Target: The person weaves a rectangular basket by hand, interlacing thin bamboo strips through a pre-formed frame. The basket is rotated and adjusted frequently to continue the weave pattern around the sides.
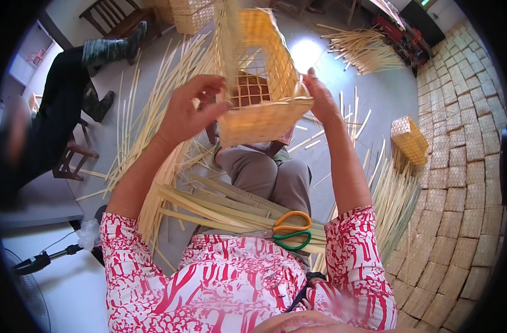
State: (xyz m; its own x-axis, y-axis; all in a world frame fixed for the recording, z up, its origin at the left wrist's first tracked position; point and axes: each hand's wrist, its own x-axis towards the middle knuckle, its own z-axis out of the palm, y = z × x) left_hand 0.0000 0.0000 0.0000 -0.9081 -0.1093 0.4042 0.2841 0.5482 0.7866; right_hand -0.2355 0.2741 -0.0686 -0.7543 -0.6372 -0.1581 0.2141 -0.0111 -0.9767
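Note:
A woven bamboo basket (267, 119) is held up in front of me, its open lattice side showing a red-brown surface through the holes. My left hand (193, 108) is at its left edge, thumb against the near wall and fingers curled beside the left wall. My right hand (321, 99) grips the right corner, thumb up and the other fingers partly hidden behind the weave. Across my lap lie long bamboo strips (220, 205). Scissors with one orange and one green handle loop (292, 230) rest on them, their blades mostly hidden.
Loose bamboo strips (145, 122) spread over the floor, with another pile (364, 51) farther off. A small woven basket (409, 140) stands right, before a wall of stacked woven pieces (458, 183). At left, a person's boots (112, 50) show near a wooden stool (73, 158).

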